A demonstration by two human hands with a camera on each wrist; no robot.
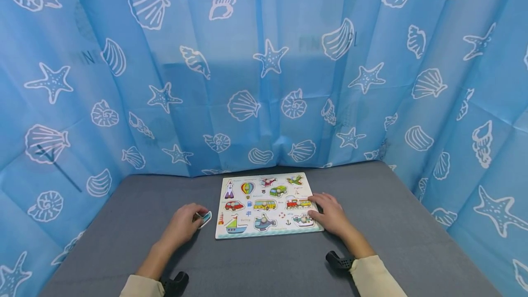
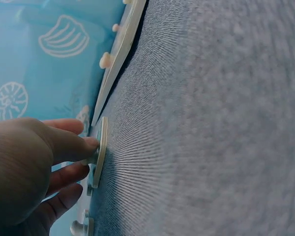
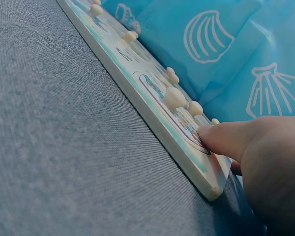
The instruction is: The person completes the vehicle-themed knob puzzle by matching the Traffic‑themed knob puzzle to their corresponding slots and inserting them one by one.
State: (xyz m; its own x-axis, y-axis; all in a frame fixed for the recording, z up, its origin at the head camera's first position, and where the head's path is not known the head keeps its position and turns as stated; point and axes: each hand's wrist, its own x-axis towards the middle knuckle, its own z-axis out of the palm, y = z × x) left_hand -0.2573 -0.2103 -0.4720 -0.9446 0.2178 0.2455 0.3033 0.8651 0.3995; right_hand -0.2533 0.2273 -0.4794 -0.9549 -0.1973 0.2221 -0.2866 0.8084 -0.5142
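Observation:
In the head view a wooden knob puzzle board with vehicle pictures lies on the grey table. Just left of it, my left hand pinches a puzzle piece with a teal picture and pale rim. The left wrist view shows that piece on edge, close to the cloth, the fingertips behind it at its knob. My right hand rests on the board's right edge. Its thumb lies on the ship piece near the corner, while the other fingers are mostly hidden in the right wrist view.
More knobbed pieces appear beyond my left hand in the left wrist view; the head view does not show them. Grey cloth covers the table. A blue shell-print curtain hangs behind and at both sides.

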